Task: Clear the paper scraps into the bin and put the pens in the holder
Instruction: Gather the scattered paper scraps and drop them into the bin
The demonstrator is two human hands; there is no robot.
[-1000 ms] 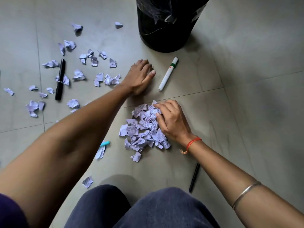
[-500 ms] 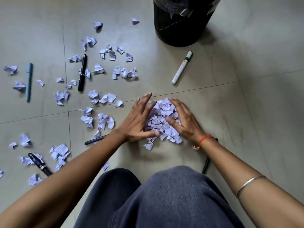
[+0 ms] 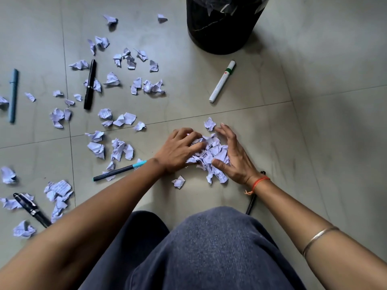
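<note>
Person seated on the tiled floor (image 3: 318,143); left hand (image 3: 180,151) and right hand (image 3: 235,159) cup a pile of paper scraps (image 3: 211,153) from either side, each grip curled in on the paper, just ahead of the knee (image 3: 219,243). Bin (image 3: 222,28) stands beyond, apart from the pile, with a white marker (image 3: 222,81) lying between. Loose scraps (image 3: 154,86) are strewn to the left, among them a black pen (image 3: 90,84), a blue pen (image 3: 13,95) and a teal-tipped pen (image 3: 119,170).

Lilac scraps (image 3: 211,153), black bin (image 3: 222,28)
</note>
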